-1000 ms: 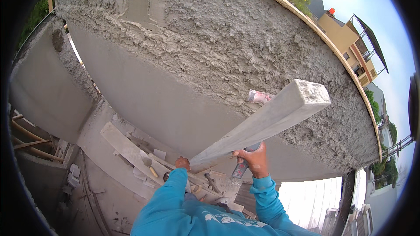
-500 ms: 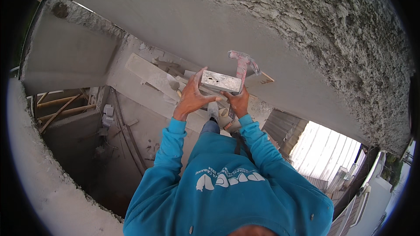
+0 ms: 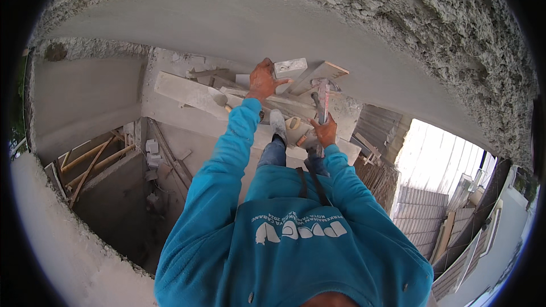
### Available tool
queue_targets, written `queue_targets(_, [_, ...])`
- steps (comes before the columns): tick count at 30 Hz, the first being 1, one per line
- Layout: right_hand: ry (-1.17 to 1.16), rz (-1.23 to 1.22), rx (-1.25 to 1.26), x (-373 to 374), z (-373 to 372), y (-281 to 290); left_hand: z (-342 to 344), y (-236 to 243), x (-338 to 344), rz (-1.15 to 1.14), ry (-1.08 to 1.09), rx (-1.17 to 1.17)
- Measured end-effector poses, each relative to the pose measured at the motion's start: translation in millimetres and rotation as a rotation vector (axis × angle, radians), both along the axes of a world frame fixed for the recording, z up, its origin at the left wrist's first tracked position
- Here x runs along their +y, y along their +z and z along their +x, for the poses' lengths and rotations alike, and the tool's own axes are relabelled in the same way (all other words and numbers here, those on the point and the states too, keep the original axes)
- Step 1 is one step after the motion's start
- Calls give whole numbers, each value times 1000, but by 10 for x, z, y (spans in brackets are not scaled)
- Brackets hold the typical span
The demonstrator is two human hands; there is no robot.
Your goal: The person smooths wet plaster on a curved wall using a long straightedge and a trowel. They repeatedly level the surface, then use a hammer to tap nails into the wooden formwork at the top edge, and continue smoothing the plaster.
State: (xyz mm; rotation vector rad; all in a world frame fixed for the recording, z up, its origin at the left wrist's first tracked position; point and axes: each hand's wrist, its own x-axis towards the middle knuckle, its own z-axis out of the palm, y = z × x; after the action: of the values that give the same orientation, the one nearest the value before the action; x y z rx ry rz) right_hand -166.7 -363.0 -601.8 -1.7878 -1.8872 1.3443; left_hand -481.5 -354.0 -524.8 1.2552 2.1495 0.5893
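Observation:
My left hand (image 3: 263, 83) reaches far forward and grips the left end of a pale, cement-smeared rectangular block (image 3: 290, 68), thumb along its near side. The block is close to the smooth grey wall; whether it touches cannot be told. In my right hand (image 3: 326, 131) is a claw hammer (image 3: 324, 98), held by its handle with the head up and away from me. The hammer is lower and to the right of the block, apart from it.
Boards (image 3: 190, 92) and loose planks lie below my hands, with a trowel (image 3: 219, 99) on them. My boot (image 3: 277, 123) stands among them. Rough plaster (image 3: 455, 34) edges the wall above. At left gapes a deep opening (image 3: 114, 204) with wooden poles; corrugated sheets (image 3: 438, 153) lie right.
My left hand has carried the block forward, toward the wall. My right hand has let go of the block and drawn back to the right with the hammer.

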Motion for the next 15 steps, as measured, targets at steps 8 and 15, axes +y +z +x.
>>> queue_targets(8, [-264, -331, 278, -242, 817, 1053, -192, 39, 668, -145, -29, 283])
queue_targets(15, [-279, 101, 234, -365, 721, 1673, -167, -20, 816, -257, 84, 206])
